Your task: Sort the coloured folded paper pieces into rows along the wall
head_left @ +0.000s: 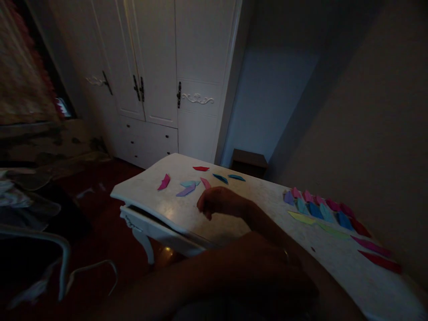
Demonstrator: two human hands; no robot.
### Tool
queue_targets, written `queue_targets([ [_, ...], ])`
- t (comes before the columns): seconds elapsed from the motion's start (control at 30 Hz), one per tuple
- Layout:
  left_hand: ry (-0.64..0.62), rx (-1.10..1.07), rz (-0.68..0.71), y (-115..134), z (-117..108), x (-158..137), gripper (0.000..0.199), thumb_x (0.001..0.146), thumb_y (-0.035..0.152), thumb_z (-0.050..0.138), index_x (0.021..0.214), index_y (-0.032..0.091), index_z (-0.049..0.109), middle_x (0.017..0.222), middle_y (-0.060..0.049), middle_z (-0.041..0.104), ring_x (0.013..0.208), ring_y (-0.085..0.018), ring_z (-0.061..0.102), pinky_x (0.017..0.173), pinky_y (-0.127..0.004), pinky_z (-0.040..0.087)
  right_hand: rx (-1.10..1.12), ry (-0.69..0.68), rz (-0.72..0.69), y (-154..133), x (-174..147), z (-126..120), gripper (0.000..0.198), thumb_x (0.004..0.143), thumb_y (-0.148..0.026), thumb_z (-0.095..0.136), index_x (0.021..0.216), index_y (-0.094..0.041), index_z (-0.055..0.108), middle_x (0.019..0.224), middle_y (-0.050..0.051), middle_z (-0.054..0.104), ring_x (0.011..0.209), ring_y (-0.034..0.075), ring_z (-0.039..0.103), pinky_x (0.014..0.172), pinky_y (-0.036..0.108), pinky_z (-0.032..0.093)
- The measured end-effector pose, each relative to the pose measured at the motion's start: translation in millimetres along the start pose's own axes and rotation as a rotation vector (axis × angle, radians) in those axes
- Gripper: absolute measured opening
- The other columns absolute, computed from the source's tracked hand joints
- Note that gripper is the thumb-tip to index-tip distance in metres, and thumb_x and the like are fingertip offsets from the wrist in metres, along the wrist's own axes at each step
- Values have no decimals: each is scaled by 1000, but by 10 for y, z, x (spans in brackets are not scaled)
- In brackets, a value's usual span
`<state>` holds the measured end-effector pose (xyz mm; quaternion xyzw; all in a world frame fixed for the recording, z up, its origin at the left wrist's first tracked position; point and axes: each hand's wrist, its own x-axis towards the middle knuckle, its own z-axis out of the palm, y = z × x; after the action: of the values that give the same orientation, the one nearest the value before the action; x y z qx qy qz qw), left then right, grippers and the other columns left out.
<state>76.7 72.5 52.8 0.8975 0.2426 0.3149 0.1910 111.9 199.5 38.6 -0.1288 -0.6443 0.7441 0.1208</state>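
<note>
White, faintly marbled counter (264,200), with folded paper spread over the far end and packed closer along the right edge. Right hand (219,200) low among the scattered pieces, fingers bent inward in a loose curl; cannot tell how far closed the grip, nor whether holding anything. Just beyond the knuckles and partly covered by them, a pink piece (205,183); cannot tell whether touching. To its left, a lavender piece (186,191) against a pale teal piece (189,183), then a magenta piece (164,182) apart from both. Farther back, a red piece (201,168); right of it, a dark teal piece (220,179) near a blue-teal piece (236,177). Left hand (267,267) in deep shadow across the right forearm, ring (286,255) on one finger; cannot tell the opening of that grip, or any hold. Rightward, yellow piece (302,217) in front of close rows of pink and blue. Behind, white wardrobe (200,53).
</note>
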Motion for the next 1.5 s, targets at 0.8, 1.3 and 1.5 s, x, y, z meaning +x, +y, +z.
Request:
queue_targets([
  [0.8,405,-451,-542,-1505,-355,-735,20,85,29,56,83,14,70,77,-3,70,70,-14,62,65,-24,47,-1838,416,413,90,1502,-1361,28,93,-23,45,108,-12,65,113,18,65,100,25,63,78,29,43],
  [1.3,257,-301,-549,-1488,-367,-754,25,86,35,56,97,18,70,95,-4,72,83,-16,63,73,-26,48,-1873,625,90,120,-115,-1173,40,95,-29,43,132,-21,54,127,11,59,101,22,63,77,29,50],
  [1.5,204,-130,-651,-1394,-374,-696,29,87,42,53,99,22,70,99,-4,72,85,-19,64,77,-30,50,-1727,831,59,278,-1294,-1026,43,98,-32,37,138,-20,48,131,11,59,116,23,59,87,36,54],
])
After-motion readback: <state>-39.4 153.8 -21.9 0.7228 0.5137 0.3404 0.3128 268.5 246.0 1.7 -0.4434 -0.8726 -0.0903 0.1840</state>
